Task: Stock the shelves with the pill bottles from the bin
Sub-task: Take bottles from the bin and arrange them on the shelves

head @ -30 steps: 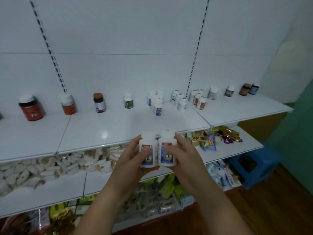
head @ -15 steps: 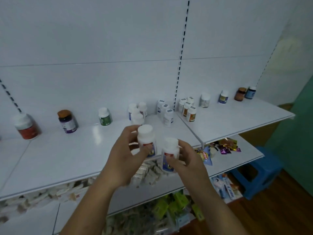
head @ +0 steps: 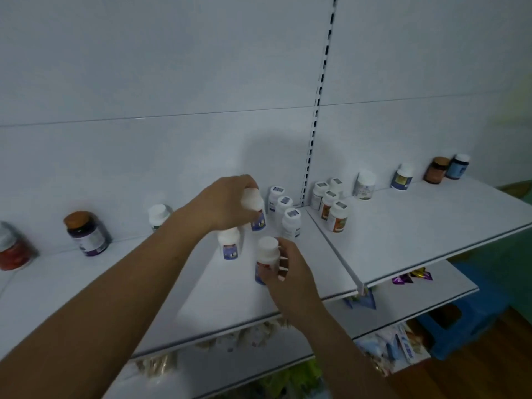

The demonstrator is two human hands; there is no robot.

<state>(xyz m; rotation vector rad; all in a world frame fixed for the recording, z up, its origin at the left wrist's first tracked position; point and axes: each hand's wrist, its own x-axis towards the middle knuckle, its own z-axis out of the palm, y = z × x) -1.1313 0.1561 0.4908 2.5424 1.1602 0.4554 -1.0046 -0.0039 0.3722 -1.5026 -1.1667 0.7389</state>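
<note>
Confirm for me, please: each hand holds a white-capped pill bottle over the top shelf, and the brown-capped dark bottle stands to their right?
Not quite: in the head view the brown-capped dark bottle stands to the left of the hands. The left hand and right hand do each hold a white-capped pill bottle over the top shelf.

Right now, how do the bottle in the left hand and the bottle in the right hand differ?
The left hand's bottle is farther back among the white bottles; the right hand's bottle is nearer the shelf's front. The left hand covers its bottle from above; the right hand holds its bottle's side. Both have white caps.
</note>
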